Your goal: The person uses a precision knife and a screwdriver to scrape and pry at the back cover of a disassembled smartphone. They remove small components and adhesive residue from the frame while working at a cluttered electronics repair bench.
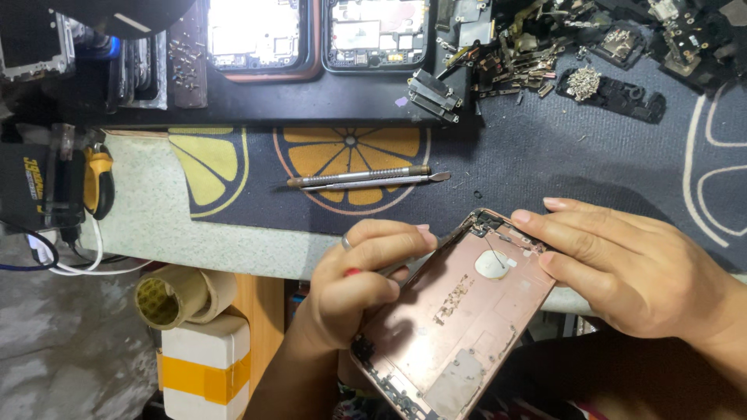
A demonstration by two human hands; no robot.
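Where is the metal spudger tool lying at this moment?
In the head view, the metal spudger lies on the orange-slice print of the mat, above the left hand and left of the pink phone housing.

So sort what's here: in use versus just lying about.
In use: rose-gold phone housing, held by the left hand and right hand; red-tipped tool in the left hand.

Lying about: two metal pry tools, opened phones, loose metal parts, tape roll.
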